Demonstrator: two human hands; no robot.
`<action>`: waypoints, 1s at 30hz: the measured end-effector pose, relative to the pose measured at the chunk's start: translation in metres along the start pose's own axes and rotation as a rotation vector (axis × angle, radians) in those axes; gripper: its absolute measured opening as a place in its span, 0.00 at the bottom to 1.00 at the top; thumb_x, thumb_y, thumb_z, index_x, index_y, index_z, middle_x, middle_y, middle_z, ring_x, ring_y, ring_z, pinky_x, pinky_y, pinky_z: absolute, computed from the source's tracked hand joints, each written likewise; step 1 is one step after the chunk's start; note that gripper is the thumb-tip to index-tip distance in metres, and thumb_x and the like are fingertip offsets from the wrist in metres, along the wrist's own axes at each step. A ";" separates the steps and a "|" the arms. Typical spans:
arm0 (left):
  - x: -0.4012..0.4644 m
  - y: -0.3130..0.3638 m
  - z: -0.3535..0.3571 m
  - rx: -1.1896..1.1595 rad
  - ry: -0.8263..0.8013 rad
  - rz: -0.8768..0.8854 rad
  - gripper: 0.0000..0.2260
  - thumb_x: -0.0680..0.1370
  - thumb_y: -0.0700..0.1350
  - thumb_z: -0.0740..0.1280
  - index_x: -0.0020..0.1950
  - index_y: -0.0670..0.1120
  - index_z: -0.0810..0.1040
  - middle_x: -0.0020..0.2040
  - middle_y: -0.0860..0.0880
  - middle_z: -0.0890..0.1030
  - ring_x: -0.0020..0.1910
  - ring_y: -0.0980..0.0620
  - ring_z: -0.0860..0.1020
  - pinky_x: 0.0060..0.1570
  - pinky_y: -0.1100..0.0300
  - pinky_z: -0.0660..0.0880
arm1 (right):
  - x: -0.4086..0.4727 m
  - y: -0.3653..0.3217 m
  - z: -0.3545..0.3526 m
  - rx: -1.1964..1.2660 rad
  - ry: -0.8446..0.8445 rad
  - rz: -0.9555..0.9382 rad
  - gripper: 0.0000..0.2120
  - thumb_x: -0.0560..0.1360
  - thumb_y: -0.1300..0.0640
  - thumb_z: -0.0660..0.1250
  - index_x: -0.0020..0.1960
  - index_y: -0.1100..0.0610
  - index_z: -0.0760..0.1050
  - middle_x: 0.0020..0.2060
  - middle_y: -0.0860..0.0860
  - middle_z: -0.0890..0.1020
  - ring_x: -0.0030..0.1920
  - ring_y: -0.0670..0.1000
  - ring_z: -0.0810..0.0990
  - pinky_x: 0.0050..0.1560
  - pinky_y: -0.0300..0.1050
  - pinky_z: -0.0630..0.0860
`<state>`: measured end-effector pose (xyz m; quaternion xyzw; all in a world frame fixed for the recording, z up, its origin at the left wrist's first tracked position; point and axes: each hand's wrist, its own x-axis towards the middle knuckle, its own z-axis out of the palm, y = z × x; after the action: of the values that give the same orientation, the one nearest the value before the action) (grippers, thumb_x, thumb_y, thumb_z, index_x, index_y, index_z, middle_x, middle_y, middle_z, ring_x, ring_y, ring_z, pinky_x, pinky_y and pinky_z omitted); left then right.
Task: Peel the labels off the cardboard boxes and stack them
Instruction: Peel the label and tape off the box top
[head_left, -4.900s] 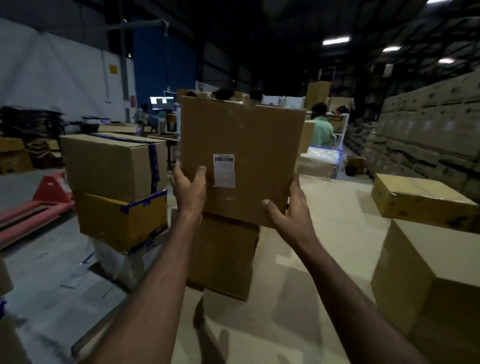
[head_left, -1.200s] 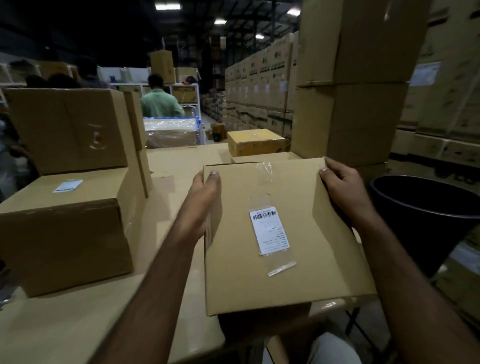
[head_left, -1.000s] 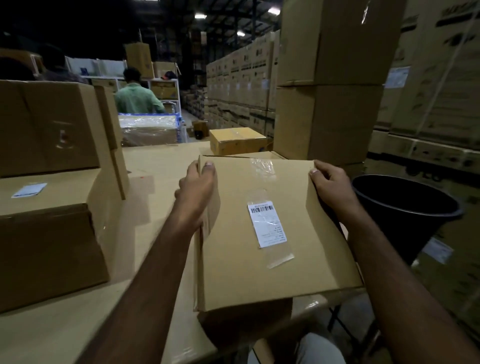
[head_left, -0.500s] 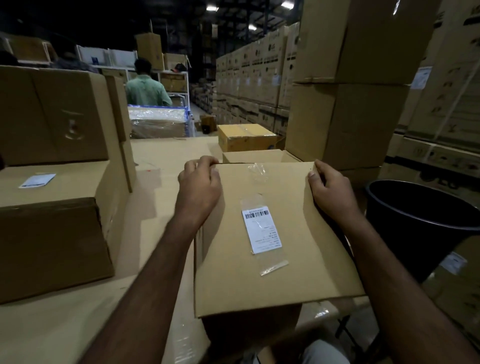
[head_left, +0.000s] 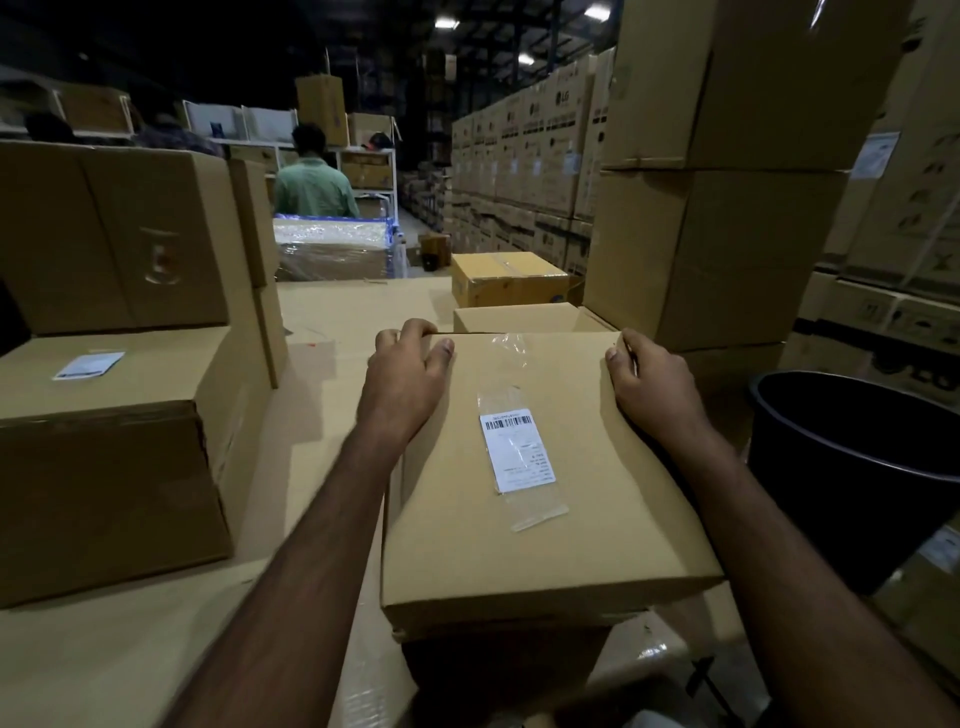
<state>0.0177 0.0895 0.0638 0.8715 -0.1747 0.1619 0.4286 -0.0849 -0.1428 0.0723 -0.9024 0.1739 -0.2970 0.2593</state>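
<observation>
On the cardboard-covered table (head_left: 156, 649), gripped a cardboard box (head_left: 545, 519) at its far corners, left hand (head_left: 405, 379) and right hand (head_left: 649, 384) fingers curled over; barcode label (head_left: 517, 449) under clear tape on top.

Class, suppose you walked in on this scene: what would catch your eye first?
Front and centre, both hands, left hand and right hand, grip the far corners of a cardboard box whose white barcode label lies under clear tape. A black bin stands at right.

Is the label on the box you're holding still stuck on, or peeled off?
Still on: the white barcode label lies flat on the box top, under clear tape.
</observation>
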 end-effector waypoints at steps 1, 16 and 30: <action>0.003 -0.001 0.002 0.007 -0.009 -0.006 0.16 0.83 0.53 0.60 0.68 0.48 0.73 0.66 0.40 0.71 0.63 0.40 0.74 0.61 0.53 0.69 | 0.002 0.000 0.001 -0.010 -0.007 -0.001 0.19 0.83 0.51 0.58 0.69 0.60 0.71 0.63 0.58 0.79 0.61 0.58 0.77 0.53 0.44 0.70; 0.029 -0.009 0.014 0.087 -0.061 -0.071 0.16 0.83 0.53 0.59 0.67 0.47 0.74 0.64 0.39 0.73 0.60 0.39 0.75 0.60 0.52 0.70 | 0.033 0.007 0.019 -0.106 -0.099 0.061 0.20 0.83 0.48 0.57 0.70 0.58 0.71 0.61 0.59 0.79 0.60 0.61 0.77 0.56 0.50 0.74; 0.027 -0.010 0.015 0.114 -0.026 -0.024 0.18 0.84 0.54 0.58 0.68 0.47 0.74 0.64 0.41 0.74 0.60 0.41 0.75 0.57 0.51 0.71 | -0.027 -0.072 0.044 -0.126 -0.195 -0.253 0.15 0.78 0.57 0.61 0.64 0.54 0.70 0.56 0.54 0.76 0.54 0.57 0.76 0.57 0.56 0.73</action>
<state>0.0481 0.0790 0.0598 0.8986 -0.1604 0.1550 0.3778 -0.0665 -0.0563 0.0714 -0.9561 0.0510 -0.2266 0.1785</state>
